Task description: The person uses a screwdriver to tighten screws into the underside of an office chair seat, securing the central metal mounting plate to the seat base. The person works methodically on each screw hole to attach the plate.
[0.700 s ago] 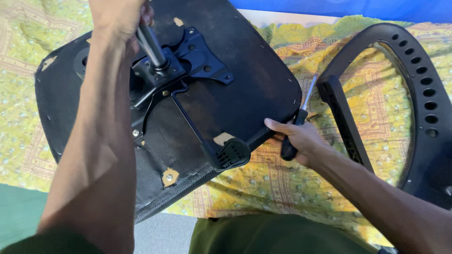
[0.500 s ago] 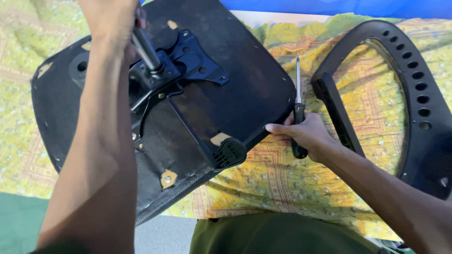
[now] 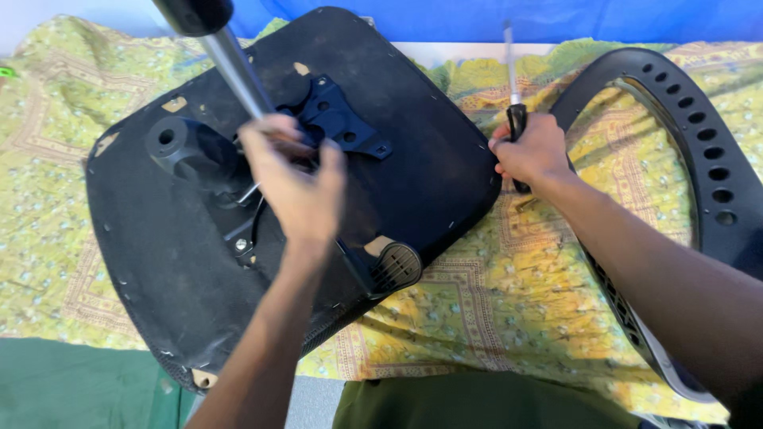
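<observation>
An upturned black office-chair seat [image 3: 433,151] lies on a yellow-green patterned cloth [image 3: 469,310]. A metal gas-lift cylinder [image 3: 230,67] rises from the black mechanism plate [image 3: 338,119] at its middle. My left hand [image 3: 298,187] is closed around the base of that cylinder where it meets the plate. Just off the seat's right edge, my right hand [image 3: 534,151] grips a black-handled screwdriver [image 3: 513,79] with its metal shaft pointing away from me. A black lever paddle [image 3: 393,266] sticks out near the seat's front edge.
A black curved chair-back frame [image 3: 699,127] with a row of holes lies on the cloth at the right. A blue surface [image 3: 477,17] runs along the far edge. Green fabric [image 3: 71,385] covers the near left, and my olive-clad lap [image 3: 477,405] is at the bottom.
My left hand slid down the cylinder to its base. My right hand lifted the screwdriver upright and moved it up along the seat's right edge.
</observation>
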